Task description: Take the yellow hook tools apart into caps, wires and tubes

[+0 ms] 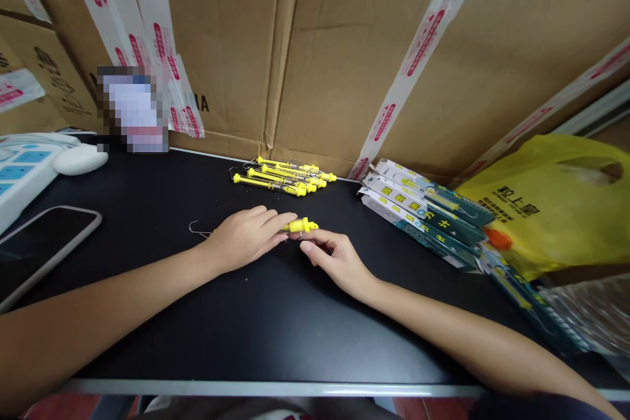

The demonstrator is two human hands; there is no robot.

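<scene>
A yellow spring scale (pixel 298 226) lies sideways in my left hand (pixel 249 236), whose fingers wrap over its tube and hide most of it. Its wire hook (pixel 198 230) sticks out to the left and the yellow end cap shows on the right. At that cap, my right hand (pixel 339 262) is closed in a pinch, thumb and forefinger around a small metal ring (pixel 300 235), partly hidden. Behind my hands, several more yellow spring scales (pixel 283 175) are heaped side by side, with hooks pointing left.
Several printed boxes (pixel 423 210) lie at the right, beside a yellow plastic bag (pixel 536 203). A phone (pixel 44 243) and a white power strip (pixel 24 164) occupy the left. Large taped cartons (pixel 315 65) wall off the back of the black table (pixel 236 335).
</scene>
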